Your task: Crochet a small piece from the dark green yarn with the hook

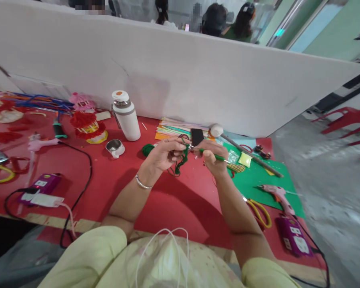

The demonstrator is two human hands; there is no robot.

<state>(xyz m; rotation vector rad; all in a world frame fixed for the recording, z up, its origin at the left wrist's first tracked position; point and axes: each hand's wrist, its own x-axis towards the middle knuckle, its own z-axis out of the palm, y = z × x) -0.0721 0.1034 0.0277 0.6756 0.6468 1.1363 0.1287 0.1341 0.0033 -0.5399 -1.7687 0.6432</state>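
My left hand (167, 154), with a silver bangle at the wrist, pinches a small strip of dark green crochet work (182, 161) that hangs below the fingers. In my right hand (213, 157) is a crochet hook (219, 157) with a green handle. Its metal tip points left and meets the green yarn at my left fingertips. Behind my left hand lies a ball of green yarn (148, 150), partly covered by the hand. A dark phone-like rectangle (197, 137) shows just beyond the fingers.
A white thermos (126, 116) and its cup (115, 148) stand to the left. Glue guns (277, 193) and scissors (260, 214) lie at right, near a purple power strip (293, 236). A white partition (180, 80) closes the table's back; people sit beyond it.
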